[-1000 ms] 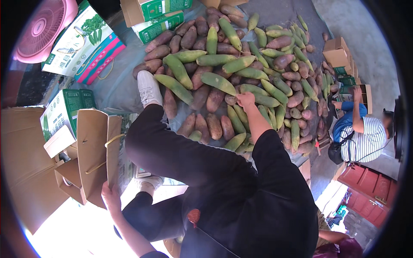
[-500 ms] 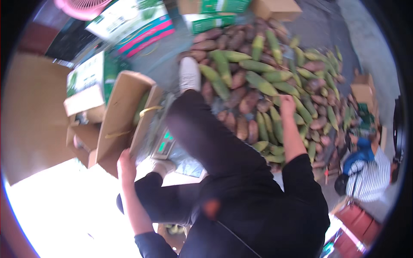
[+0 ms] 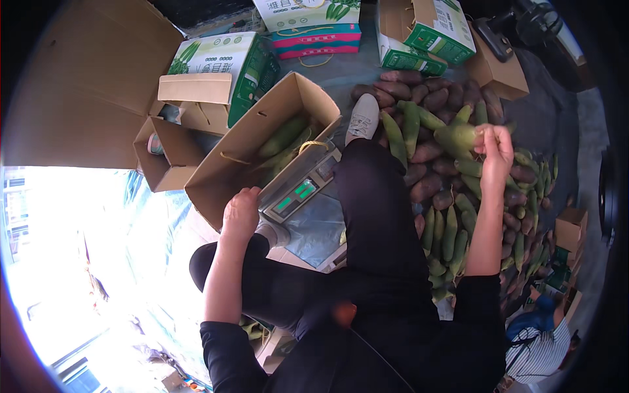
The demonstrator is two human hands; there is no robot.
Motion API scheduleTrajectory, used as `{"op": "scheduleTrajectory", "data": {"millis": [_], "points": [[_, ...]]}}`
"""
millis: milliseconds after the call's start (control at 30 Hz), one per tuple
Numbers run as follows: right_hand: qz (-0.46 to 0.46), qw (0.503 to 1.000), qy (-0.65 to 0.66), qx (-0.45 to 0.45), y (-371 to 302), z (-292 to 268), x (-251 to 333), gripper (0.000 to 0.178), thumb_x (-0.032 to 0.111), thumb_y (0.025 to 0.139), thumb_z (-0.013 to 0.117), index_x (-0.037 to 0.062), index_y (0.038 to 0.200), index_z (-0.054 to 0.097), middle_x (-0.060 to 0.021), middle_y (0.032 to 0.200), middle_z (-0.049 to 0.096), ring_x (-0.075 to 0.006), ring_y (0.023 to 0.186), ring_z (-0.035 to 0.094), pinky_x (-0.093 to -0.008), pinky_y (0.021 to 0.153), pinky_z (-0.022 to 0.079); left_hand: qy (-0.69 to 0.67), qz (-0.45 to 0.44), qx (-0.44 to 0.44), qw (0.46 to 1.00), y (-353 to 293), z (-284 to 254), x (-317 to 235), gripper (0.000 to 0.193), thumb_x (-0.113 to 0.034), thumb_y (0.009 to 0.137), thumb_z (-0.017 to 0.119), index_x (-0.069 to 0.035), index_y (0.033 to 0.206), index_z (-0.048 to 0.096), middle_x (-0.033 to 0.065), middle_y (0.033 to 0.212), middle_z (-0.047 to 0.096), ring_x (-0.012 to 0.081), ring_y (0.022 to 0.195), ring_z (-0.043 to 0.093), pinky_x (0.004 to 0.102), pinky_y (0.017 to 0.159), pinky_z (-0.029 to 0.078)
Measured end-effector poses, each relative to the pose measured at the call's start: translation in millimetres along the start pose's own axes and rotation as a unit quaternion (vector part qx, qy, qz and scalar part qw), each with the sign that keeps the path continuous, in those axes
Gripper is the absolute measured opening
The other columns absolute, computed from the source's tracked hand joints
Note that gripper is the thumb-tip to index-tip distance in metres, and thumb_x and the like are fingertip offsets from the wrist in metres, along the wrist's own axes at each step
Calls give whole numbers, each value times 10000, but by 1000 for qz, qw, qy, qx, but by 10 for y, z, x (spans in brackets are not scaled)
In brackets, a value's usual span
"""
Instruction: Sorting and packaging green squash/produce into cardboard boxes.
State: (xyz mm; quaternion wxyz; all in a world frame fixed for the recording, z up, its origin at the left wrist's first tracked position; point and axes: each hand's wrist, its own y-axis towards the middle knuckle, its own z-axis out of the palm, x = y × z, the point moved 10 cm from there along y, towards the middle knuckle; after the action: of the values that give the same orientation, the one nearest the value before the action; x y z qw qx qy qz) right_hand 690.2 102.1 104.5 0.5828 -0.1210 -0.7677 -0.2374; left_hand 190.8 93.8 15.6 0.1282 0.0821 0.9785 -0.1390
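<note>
My left hand has its fingers closed at the near edge of an open cardboard box. Several green radishes lie inside, and yellow cord handles hang on the box's sides. The box sits by a digital scale with lit green figures. Over the pile to the right, my right hand pinches the end of a light green radish, whose outline is slightly blurred. Below it spread many green radishes and dark reddish-purple roots.
Printed cartons stand beyond the open box, with another green carton at the far side. A smaller open box sits left of mine. My shoe borders the pile. Another person in a striped top is at the lower right.
My view has turned, so the boxes and pile appear shifted. My right hand, earlier low over the pile, now has a green radish raised. My left hand stays at the box's edge.
</note>
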Motion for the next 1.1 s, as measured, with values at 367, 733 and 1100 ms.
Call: {"op": "scheduleTrajectory", "data": {"millis": [367, 733, 1100], "points": [[-111, 915, 157, 354, -286, 2603, 1775, 96, 116, 891, 532, 28, 867, 561, -17, 831, 596, -52, 720, 544, -216, 633, 459, 78, 31, -30, 996, 1, 85, 96, 89, -26, 776, 493, -61, 837, 548, 172, 739, 605, 355, 739, 615, 440, 625, 499], [23, 966, 85, 242, 209, 1930, 278, 218, 228, 853, 591, 91, 1021, 608, 1, 905, 621, -86, 760, 580, -230, 613, 433, 10, 11, 13, 1000, 95, -5, 83, 143, -57, 756, 571, -14, 892, 581, 214, 812, 601, 391, 803, 576, 446, 680, 462], [320, 935, -128, 85, -1020, 279, -2662, 139, 127, 771, 597, 15, 847, 626, -54, 703, 603, -129, 617, 574, -270, 554, 452, -10, -1, -8, 1000, 87, -49, 89, 176, -46, 758, 562, 21, 921, 575, 231, 824, 595, 404, 815, 569, 451, 698, 449]]}}
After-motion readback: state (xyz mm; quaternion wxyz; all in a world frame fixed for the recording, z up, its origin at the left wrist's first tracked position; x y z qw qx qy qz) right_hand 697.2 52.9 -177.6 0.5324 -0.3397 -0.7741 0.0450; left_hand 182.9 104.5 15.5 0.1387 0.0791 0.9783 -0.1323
